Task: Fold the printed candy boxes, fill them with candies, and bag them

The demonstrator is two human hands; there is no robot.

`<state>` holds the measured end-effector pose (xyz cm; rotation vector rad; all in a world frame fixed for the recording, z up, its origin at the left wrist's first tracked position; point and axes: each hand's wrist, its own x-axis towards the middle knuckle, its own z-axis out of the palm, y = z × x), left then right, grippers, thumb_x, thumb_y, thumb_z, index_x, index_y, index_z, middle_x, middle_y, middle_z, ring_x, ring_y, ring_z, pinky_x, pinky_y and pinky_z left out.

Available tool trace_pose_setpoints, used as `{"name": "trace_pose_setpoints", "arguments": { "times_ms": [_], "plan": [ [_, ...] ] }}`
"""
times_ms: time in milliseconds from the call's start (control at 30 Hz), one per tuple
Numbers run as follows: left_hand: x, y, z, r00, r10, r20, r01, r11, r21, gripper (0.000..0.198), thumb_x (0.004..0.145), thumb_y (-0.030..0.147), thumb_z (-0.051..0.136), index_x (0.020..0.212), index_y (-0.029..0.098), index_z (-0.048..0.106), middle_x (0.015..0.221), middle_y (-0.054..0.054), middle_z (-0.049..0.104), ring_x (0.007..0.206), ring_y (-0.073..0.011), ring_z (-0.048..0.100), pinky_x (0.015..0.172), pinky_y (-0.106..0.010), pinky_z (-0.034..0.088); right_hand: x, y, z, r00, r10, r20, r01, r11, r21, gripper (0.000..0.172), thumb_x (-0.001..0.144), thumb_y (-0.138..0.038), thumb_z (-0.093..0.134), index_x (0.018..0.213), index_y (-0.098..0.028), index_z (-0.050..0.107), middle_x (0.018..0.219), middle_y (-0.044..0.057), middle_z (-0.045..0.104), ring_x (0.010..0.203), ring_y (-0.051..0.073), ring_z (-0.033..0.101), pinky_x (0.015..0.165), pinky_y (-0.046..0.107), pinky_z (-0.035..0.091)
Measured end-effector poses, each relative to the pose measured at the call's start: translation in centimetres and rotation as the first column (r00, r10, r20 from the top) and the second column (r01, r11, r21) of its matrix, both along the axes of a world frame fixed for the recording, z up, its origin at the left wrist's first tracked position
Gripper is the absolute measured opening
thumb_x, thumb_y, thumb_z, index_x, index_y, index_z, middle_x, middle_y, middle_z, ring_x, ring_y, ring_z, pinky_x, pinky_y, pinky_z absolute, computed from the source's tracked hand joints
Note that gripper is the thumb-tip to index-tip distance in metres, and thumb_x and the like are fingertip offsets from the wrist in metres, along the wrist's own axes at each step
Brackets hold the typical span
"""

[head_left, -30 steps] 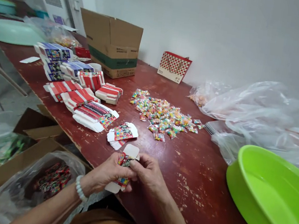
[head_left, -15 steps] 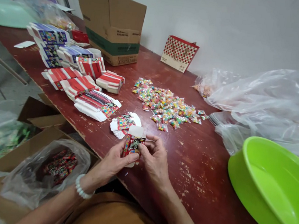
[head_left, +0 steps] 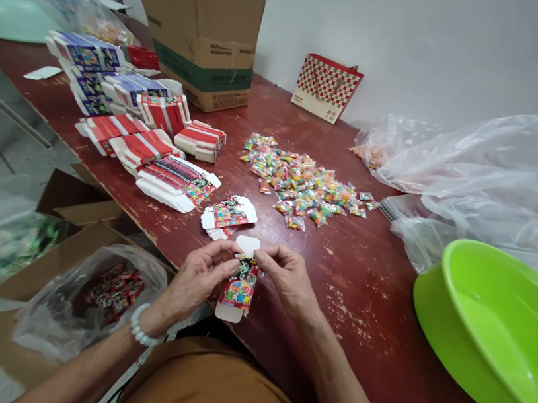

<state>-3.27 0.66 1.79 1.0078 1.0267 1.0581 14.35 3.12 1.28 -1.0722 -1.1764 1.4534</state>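
Observation:
Between my hands is a small printed candy box (head_left: 239, 285), red with a face picture, its white end flaps sticking out at top and bottom. My left hand (head_left: 201, 279) pinches its upper left edge. On the upper right edge, the thumb and fingers of my right hand (head_left: 288, 281) are closed. Just beyond lies a fanned pile of flat candy boxes (head_left: 230, 215). Farther off is a spread heap of small candy packets (head_left: 306, 187) in clear wrappers. Whether the held box contains anything is hidden.
Bundled flat boxes (head_left: 144, 147) stand stacked at left, before a large carton (head_left: 206, 39). A green basin (head_left: 462, 322) and plastic bags (head_left: 493, 173) occupy the right. A checkered paper bag (head_left: 328, 86) leans on the wall. Below the table edge, a plastic-lined carton (head_left: 58, 312) holds red packets.
Both hands have shifted to the upper edges of the box, whose printed front now shows more fully with the lower flap hanging down. The view has tilted slightly.

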Motion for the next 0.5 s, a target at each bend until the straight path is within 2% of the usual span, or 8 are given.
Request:
{"name": "trace_pose_setpoints", "arguments": {
  "times_ms": [67,133,233,300,333,433,500],
  "plan": [
    [-0.1,0.1,0.2,0.998,-0.059,-0.024,0.059,0.998,0.004,0.027,0.084,0.039,0.074,0.099,0.019,0.065,0.081,0.0,0.067,0.067,-0.013,0.061,0.059,-0.022,0.051,0.4,0.6,0.1,0.998,0.025,-0.06,-0.028,0.998,-0.053,0.029,0.068,-0.039,0.086,0.077,-0.018,0.069,0.07,-0.002,0.066,0.063,0.012,0.058,0.062,0.024,0.047],
    [-0.1,0.3,0.2,0.994,-0.091,-0.064,0.094,0.994,0.047,0.025,0.086,0.038,0.072,0.099,0.018,0.065,0.084,-0.001,0.067,0.071,-0.0129,0.061,0.063,-0.022,0.051,0.6,0.9,0.0,0.995,0.067,-0.075,-0.071,0.996,-0.048,0.036,0.065,-0.037,0.088,0.09,-0.019,0.07,0.071,-0.003,0.066,0.063,0.011,0.058,0.062,0.023,0.048],
    [-0.1,0.3,-0.2,0.999,-0.038,-0.021,0.04,0.994,0.098,0.03,0.085,0.033,0.075,0.108,0.021,0.06,0.085,0.001,0.069,0.075,-0.0125,0.063,0.069,-0.021,0.05,0.8,0.8,-0.4,0.989,0.141,0.047,-0.143,0.989,0.042,0.027,0.074,-0.039,0.083,0.088,-0.019,0.072,0.074,0.0,0.068,0.067,0.013,0.06,0.064,0.024,0.048],
    [-0.1,0.2,-0.4,0.997,0.002,0.079,-0.004,0.999,0.034,0.047,0.082,0.031,0.078,0.121,0.025,0.053,0.081,0.003,0.068,0.073,-0.0124,0.064,0.068,-0.021,0.051,0.9,0.5,-0.7,0.985,0.103,0.14,-0.124,0.981,0.148,0.023,0.081,-0.04,0.076,0.08,-0.018,0.072,0.077,0.002,0.07,0.07,0.015,0.062,0.065,0.026,0.049],
    [0.0,0.1,-0.5,0.992,-0.009,0.129,0.013,0.999,-0.033,0.053,0.082,0.032,0.078,0.126,0.026,0.049,0.082,0.003,0.069,0.073,-0.0134,0.066,0.068,-0.022,0.052,0.9,0.3,-0.7,0.983,0.057,0.173,-0.094,0.972,0.216,0.021,0.083,-0.039,0.074,0.079,-0.019,0.073,0.077,0.003,0.07,0.071,0.015,0.062,0.065,0.026,0.049],
    [0.3,-0.2,-0.7,0.959,-0.133,0.251,0.19,0.957,-0.219,0.052,0.09,0.049,0.066,0.132,0.023,0.048,0.089,-0.004,0.072,0.067,-0.019,0.071,0.059,-0.027,0.055,1.0,-0.3,-0.5,0.96,-0.032,0.279,-0.083,0.917,0.39,0.015,0.089,-0.035,0.07,0.087,-0.021,0.075,0.079,0.003,0.07,0.073,0.016,0.063,0.069,0.028,0.05],
    [0.7,-0.4,-1.0,0.942,-0.158,0.295,0.244,0.927,-0.284,0.052,0.094,0.056,0.055,0.13,0.019,0.053,0.084,-0.007,0.072,0.055,-0.0189,0.069,0.05,-0.028,0.054,1.0,-0.6,-0.1,0.938,0.004,0.348,-0.162,0.889,0.427,0.014,0.091,-0.034,0.067,0.094,-0.023,0.076,0.088,0.005,0.073,0.083,0.018,0.067,0.076,0.031,0.052]
  ]
}}
